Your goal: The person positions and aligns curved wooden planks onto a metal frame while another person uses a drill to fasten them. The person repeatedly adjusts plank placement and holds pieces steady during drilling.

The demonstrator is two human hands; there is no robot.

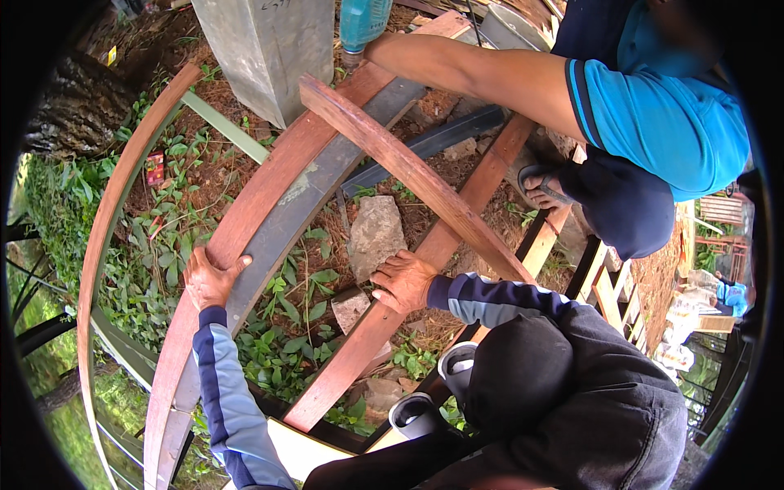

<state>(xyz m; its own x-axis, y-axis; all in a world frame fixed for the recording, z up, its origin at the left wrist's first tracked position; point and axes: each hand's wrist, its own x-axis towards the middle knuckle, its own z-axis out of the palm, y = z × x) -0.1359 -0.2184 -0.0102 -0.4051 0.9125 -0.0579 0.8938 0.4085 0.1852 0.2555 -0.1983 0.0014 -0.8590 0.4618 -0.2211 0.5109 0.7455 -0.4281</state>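
Note:
My left hand (pixel 214 278) is closed around the edge of a long curved reddish plank (pixel 282 167), its thumb across the top. Dark grey metal (pixel 278 216) runs along the plank's inner side. My right hand (pixel 404 280) curls over a straight reddish plank (pixel 351 355) that slants from lower left to upper right. A wooden bar (pixel 408 171) lies across both planks. At the top, a co-worker's bare arm (pixel 482 77) reaches to a teal object (pixel 363 24), perhaps a power tool, standing over the curved plank. The co-worker's hand cannot be made out.
A concrete post (pixel 265 53) stands beyond the curved plank. Another curved wooden strip (pixel 106 204) arcs along the left, joined by a green crosspiece (pixel 224 125). Stones (pixel 376 233) and leafy plants lie between the planks. My dark-clothed knee (pixel 523 367) is at lower right.

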